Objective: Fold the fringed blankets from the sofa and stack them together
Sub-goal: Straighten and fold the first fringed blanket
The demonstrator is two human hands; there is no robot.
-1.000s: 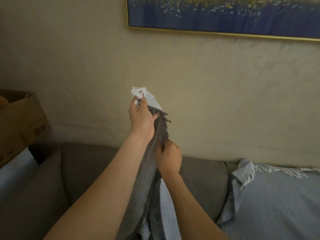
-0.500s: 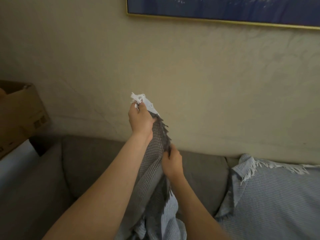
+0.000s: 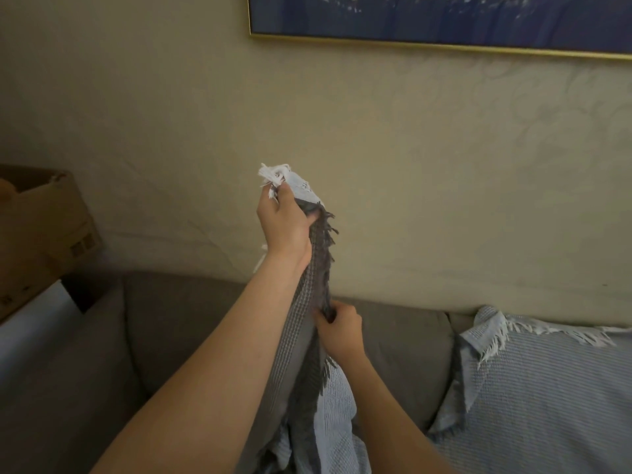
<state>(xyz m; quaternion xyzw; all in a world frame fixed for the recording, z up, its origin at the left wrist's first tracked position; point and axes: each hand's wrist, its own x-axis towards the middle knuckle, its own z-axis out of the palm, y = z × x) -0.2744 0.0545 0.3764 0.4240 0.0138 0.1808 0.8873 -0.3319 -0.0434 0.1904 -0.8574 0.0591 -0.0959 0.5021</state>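
Note:
A grey and pale blue fringed blanket point(image 3: 319, 254) hangs in a long vertical bunch in front of me. My left hand point(image 3: 282, 224) grips its top corner, where white and dark fringe sticks out, raised in front of the wall. My right hand point(image 3: 340, 331) pinches the dark fringed edge lower down, at the height of the sofa back. The blanket's lower part drops out of view at the bottom. A second pale blue fringed blanket point(image 3: 554, 381) lies spread over the grey sofa point(image 3: 191, 323) on the right.
A cardboard box point(image 3: 41, 230) sits at the left beyond the sofa's arm. A gold-framed blue picture point(image 3: 444, 22) hangs on the beige wall above. The sofa's left seat and backrest are bare grey fabric.
My right hand has slid down the blanket's fringed edge, away from my left hand. The left hand keeps hold of the top corner at about the same height.

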